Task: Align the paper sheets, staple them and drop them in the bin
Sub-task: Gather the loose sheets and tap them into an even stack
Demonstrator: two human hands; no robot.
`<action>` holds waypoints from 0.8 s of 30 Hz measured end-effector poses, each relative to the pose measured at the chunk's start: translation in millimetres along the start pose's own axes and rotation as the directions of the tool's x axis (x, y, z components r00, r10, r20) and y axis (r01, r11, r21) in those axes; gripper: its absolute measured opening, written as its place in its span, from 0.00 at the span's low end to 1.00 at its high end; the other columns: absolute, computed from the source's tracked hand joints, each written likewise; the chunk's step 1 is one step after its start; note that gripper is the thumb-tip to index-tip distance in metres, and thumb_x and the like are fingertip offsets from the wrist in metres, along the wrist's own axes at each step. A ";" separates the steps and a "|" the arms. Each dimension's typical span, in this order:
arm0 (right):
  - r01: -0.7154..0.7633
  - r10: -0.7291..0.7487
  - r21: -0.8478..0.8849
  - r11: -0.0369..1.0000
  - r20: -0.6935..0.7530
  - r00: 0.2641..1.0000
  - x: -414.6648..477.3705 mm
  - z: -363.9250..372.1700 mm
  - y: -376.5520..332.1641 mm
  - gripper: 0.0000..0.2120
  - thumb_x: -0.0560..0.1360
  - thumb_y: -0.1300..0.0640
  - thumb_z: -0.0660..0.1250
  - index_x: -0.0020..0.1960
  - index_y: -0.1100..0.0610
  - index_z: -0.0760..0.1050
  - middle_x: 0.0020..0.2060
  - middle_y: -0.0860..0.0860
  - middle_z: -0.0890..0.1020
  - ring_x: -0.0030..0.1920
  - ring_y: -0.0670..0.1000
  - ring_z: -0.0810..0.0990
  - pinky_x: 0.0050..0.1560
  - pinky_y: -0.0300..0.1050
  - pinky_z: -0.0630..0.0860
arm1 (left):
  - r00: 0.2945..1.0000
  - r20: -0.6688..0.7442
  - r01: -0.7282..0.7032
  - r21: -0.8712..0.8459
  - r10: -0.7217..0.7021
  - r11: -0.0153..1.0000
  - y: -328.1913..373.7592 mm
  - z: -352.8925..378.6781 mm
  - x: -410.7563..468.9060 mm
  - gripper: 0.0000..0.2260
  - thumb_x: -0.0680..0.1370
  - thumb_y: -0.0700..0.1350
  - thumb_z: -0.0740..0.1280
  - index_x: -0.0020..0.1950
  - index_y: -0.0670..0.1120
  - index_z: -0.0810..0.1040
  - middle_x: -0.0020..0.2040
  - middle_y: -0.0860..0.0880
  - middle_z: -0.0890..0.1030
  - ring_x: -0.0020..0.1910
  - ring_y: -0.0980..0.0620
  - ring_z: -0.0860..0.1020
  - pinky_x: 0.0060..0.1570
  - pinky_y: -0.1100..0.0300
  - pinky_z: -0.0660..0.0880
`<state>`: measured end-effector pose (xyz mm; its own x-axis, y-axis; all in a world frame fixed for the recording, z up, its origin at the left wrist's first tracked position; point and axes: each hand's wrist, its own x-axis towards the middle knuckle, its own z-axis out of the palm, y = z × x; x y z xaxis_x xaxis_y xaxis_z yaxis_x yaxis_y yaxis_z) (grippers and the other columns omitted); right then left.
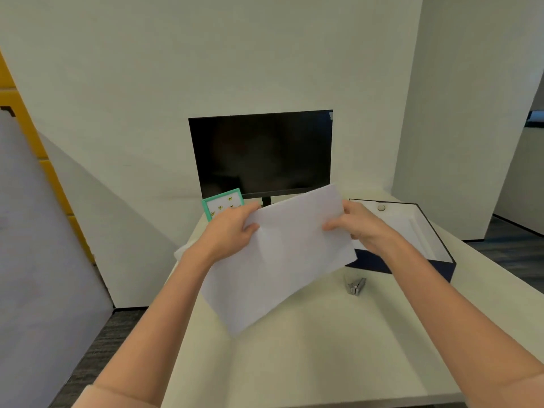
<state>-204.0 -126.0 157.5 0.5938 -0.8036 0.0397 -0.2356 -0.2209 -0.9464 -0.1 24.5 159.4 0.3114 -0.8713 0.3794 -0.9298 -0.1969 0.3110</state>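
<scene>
White paper sheets (282, 260) are held tilted above the middle of the white table (294, 363). My left hand (232, 228) grips their upper left edge, and my right hand (359, 223) grips the upper right edge. A small silver stapler (355, 285) lies on the table just right of the sheets' lower edge, touched by neither hand. To the right stands an open dark blue box (424, 240) with a white inside, serving as the bin; a small round thing lies at its back.
A black monitor (262, 154) stands at the back of the table. A green-framed card (222, 203) leans in front of it at the left. More white paper (184, 251) pokes out at the table's left edge. Dark floor lies on both sides.
</scene>
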 end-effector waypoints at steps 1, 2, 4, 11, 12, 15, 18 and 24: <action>0.000 0.001 0.066 0.998 -0.010 1.000 0.2 4.2 5.1 0.15 0.72 0.65 0.68 0.57 0.55 0.76 0.54 0.53 0.82 0.50 0.52 0.80 0.42 0.45 0.74 | 1.000 -0.003 -0.013 0.057 0.013 0.998 3.5 -0.9 0.6 0.14 0.80 0.45 0.61 0.65 0.50 0.69 0.64 0.45 0.76 0.64 0.43 0.73 0.61 0.50 0.71; -0.006 0.008 0.119 0.993 -0.020 1.000 0.4 7.7 10.8 0.13 0.72 0.66 0.68 0.55 0.55 0.77 0.54 0.54 0.82 0.50 0.53 0.80 0.42 0.45 0.74 | 1.000 -0.011 -0.023 0.096 0.024 0.995 5.7 -2.3 0.1 0.13 0.79 0.46 0.61 0.64 0.51 0.69 0.63 0.45 0.77 0.62 0.43 0.74 0.59 0.50 0.72; -0.030 0.037 0.200 0.979 -0.032 0.999 -0.3 12.6 25.2 0.10 0.73 0.66 0.67 0.51 0.54 0.77 0.54 0.54 0.82 0.49 0.52 0.81 0.42 0.44 0.75 | 0.999 -0.031 -0.008 0.152 0.013 0.988 4.2 -6.4 -4.8 0.10 0.78 0.49 0.63 0.60 0.52 0.70 0.62 0.46 0.78 0.59 0.45 0.76 0.55 0.51 0.73; -0.049 0.095 0.284 0.958 -0.153 0.984 -7.1 26.5 71.3 0.19 0.72 0.65 0.69 0.61 0.56 0.74 0.55 0.53 0.81 0.48 0.48 0.80 0.39 0.41 0.74 | 0.957 -0.105 0.271 0.003 -0.270 0.962 -49.8 -3.2 -39.3 0.11 0.72 0.52 0.71 0.50 0.53 0.73 0.50 0.49 0.81 0.45 0.48 0.77 0.38 0.58 0.72; -0.011 0.067 0.273 0.962 -0.194 0.979 -6.0 28.7 72.1 0.19 0.73 0.65 0.68 0.62 0.56 0.73 0.56 0.53 0.81 0.49 0.49 0.80 0.41 0.42 0.75 | 0.947 -0.123 0.279 -0.130 -0.295 0.951 -53.4 1.5 -41.1 0.09 0.72 0.49 0.71 0.49 0.52 0.74 0.50 0.49 0.81 0.43 0.50 0.76 0.36 0.60 0.70; 0.066 -0.031 0.121 0.990 -0.267 0.963 -2.4 34.3 71.1 0.20 0.75 0.62 0.65 0.65 0.53 0.67 0.59 0.51 0.77 0.53 0.50 0.77 0.49 0.45 0.75 | 0.913 -0.182 0.239 -0.487 -0.366 0.840 -57.3 15.4 -42.6 0.10 0.73 0.41 0.71 0.52 0.49 0.76 0.51 0.47 0.79 0.41 0.52 0.75 0.33 0.67 0.69; 0.195 -0.192 -0.026 0.980 -0.342 0.920 -3.8 36.5 70.7 0.30 0.75 0.64 0.65 0.70 0.45 0.57 0.63 0.49 0.72 0.62 0.52 0.73 0.60 0.48 0.74 | 0.890 -0.188 0.159 -0.725 -0.414 0.670 -57.9 28.0 -47.2 0.20 0.74 0.37 0.70 0.62 0.52 0.71 0.55 0.45 0.78 0.48 0.50 0.78 0.42 0.61 0.76; 0.327 -0.445 -0.390 0.861 -0.263 0.856 -6.8 39.0 67.9 0.29 0.80 0.64 0.55 0.74 0.38 0.56 0.56 0.47 0.63 0.44 0.47 0.73 0.47 0.37 0.75 | 0.877 -0.365 0.045 -0.585 -0.312 0.810 -46.5 45.3 -53.7 0.32 0.78 0.36 0.64 0.75 0.59 0.55 0.66 0.56 0.69 0.61 0.58 0.71 0.57 0.61 0.70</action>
<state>-194.1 -114.0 80.5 0.4105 -0.7352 0.5394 -0.3083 -0.6687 -0.6766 17.5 60.1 85.1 0.6349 -0.5390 0.5536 -0.6243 0.0642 0.7785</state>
